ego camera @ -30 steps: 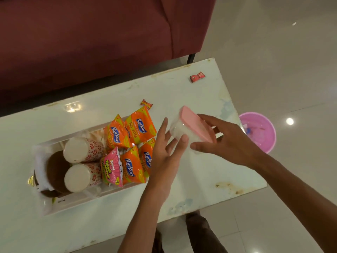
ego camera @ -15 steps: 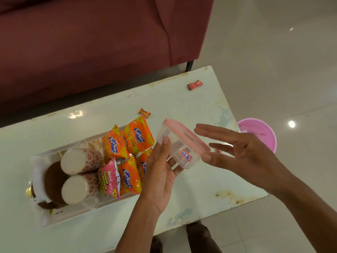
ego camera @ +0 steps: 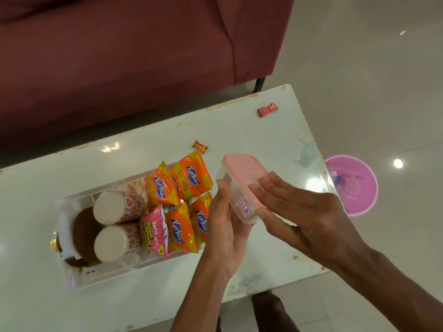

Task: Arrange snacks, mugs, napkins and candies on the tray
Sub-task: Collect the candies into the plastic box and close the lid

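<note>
A clear plastic box with a pink lid (ego camera: 242, 178) is lifted above the table's right part. My left hand (ego camera: 225, 226) holds it from below, thumb up on its near-left side. My right hand (ego camera: 302, 212) lies with straight fingers pressed flat on the pink lid. To the left, a clear tray (ego camera: 79, 281) carries two floral mugs (ego camera: 117, 207) on their sides, white napkins (ego camera: 63, 219), a brown round thing (ego camera: 84, 233) and several orange and pink snack packets (ego camera: 177, 195). Two wrapped candies (ego camera: 200, 146) (ego camera: 267, 109) lie loose on the table beyond the tray.
The white table (ego camera: 239, 125) ends at the right near my right wrist. A pink bucket (ego camera: 354, 185) stands on the tiled floor to the right. A maroon sofa (ego camera: 134, 56) runs along the table's far side. My foot shows below the near edge.
The box has been turned from tilted on its side to lid-up and raised slightly. My right hand moved from hovering beside it to lying flat on the lid.
</note>
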Demonstrator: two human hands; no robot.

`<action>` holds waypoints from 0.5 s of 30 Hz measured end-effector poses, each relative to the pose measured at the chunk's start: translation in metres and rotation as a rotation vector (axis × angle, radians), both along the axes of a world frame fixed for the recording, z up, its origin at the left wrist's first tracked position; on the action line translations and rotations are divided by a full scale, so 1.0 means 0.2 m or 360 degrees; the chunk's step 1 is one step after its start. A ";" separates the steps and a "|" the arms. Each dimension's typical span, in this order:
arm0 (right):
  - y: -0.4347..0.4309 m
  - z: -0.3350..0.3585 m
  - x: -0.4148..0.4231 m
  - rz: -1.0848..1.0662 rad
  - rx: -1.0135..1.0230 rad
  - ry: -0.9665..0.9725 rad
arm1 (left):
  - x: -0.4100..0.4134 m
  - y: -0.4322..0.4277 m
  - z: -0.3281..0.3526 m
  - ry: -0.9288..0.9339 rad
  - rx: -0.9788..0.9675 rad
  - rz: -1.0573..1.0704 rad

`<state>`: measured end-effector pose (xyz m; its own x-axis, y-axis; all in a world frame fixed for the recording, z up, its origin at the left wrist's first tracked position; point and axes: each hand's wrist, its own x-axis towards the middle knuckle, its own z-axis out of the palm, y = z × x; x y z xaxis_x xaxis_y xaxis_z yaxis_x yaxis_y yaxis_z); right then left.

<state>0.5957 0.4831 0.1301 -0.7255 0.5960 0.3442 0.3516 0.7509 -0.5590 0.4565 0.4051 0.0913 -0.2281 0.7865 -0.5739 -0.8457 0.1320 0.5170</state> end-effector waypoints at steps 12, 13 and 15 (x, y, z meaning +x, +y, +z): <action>0.30 -0.14 -0.02 -0.1350 -0.0947 0.0531 | -0.09 -0.06 0.01 -0.0346 -0.0007 -0.0074; 0.34 -0.22 -0.01 -0.1436 -0.1199 0.0586 | -0.11 -0.07 0.02 -0.0344 0.0005 -0.0060; 0.40 -0.39 -0.01 -0.1588 -0.1594 0.0597 | -0.13 -0.08 0.03 -0.0267 0.0023 -0.0035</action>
